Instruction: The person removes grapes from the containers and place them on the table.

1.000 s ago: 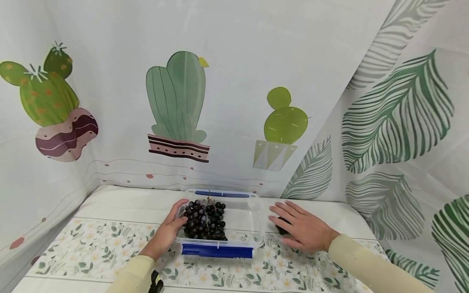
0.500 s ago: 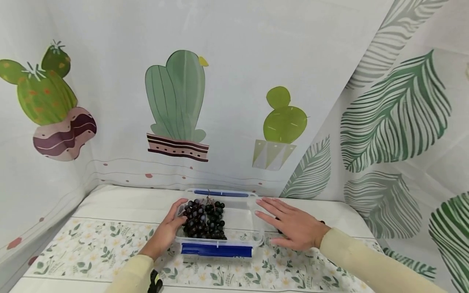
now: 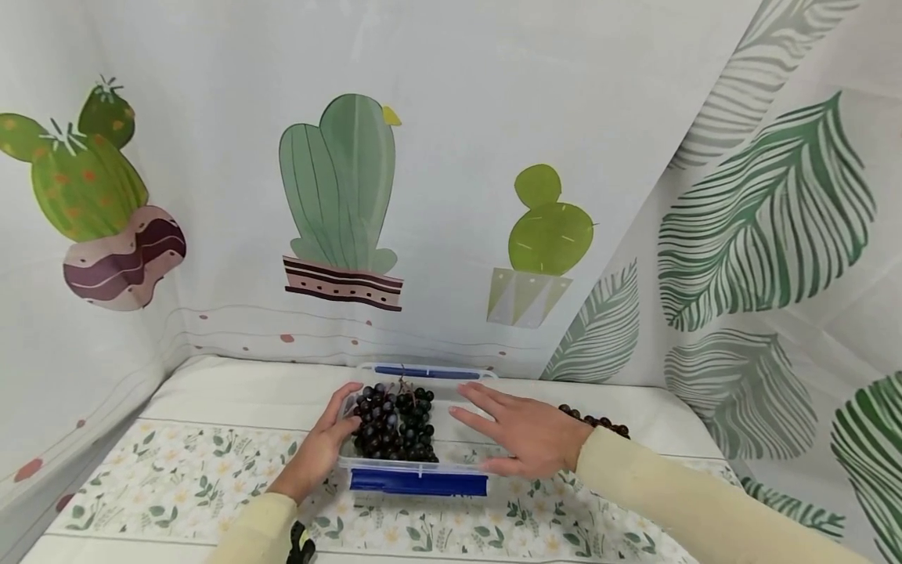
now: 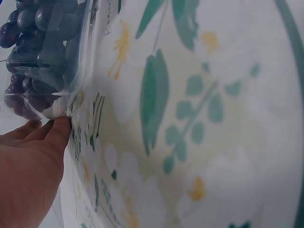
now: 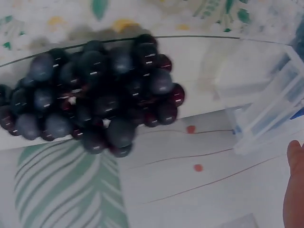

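Observation:
A clear plastic food container (image 3: 395, 465) with blue clips stands on the table. Dark grapes (image 3: 391, 423) in bunches fill its left half. My left hand (image 3: 320, 450) holds the container's left side, thumb over the rim. In the left wrist view, fingers (image 4: 56, 135) touch its lower outer wall beneath the grapes (image 4: 35, 57). My right hand (image 3: 528, 432) hovers with fingers spread over the container's right end and holds nothing. Partly hidden behind the right wrist, another bunch of grapes (image 3: 595, 421) lies on the table; the right wrist view shows this bunch (image 5: 104, 90) more fully.
A floral runner (image 3: 232, 462) crosses the white tabletop (image 3: 268, 384). Behind it hangs a white cloth backdrop (image 3: 451, 196) printed with cacti and leaves. Beside the left sleeve sits a black item (image 3: 301, 544) with a yellow mark.
My right hand has moved left, from over the loose grape bunch to over the container's right end, uncovering part of that bunch. The left hand and container have stayed put.

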Demonstrator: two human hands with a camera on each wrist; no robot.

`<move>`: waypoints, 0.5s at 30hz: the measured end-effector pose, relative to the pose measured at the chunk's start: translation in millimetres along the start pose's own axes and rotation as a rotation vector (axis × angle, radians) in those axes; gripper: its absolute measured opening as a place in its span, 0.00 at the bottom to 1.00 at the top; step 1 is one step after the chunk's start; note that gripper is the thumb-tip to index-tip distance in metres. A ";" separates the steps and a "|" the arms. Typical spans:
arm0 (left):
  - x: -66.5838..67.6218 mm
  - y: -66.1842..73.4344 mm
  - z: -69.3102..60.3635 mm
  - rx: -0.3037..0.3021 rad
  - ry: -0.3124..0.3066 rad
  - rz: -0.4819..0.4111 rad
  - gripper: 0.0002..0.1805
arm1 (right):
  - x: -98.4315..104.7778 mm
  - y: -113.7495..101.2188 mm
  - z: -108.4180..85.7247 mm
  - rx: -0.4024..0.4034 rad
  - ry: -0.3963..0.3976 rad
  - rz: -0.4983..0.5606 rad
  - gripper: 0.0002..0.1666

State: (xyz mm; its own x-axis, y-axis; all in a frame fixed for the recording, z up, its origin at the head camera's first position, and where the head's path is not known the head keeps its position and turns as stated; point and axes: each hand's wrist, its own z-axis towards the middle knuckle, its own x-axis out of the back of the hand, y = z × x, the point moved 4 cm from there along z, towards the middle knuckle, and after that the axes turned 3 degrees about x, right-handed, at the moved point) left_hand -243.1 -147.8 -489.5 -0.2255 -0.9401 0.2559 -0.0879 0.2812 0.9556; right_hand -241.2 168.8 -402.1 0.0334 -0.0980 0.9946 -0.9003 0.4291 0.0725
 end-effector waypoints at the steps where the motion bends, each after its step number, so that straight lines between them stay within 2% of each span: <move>1: 0.2 0.7 0.0 0.001 0.000 0.002 0.30 | 0.3 -0.8 2.9 -0.002 -0.010 0.003 0.45; 8: 0.6 0.2 -1.1 0.006 -0.001 0.007 0.30 | 4.5 -5.8 23.1 0.011 -0.072 -0.042 0.44; 15: 1.1 -0.6 -0.5 -0.005 -0.007 -0.002 0.30 | 4.6 -6.5 44.3 -0.019 -0.137 -0.108 0.44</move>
State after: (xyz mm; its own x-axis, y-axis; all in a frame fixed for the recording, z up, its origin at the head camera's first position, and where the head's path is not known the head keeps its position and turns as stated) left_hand -242.8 -149.1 -489.7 -0.2318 -0.9394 0.2527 -0.0836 0.2781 0.9569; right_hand -254.5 125.8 -401.3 0.0684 -0.2651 0.9618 -0.8864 0.4262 0.1805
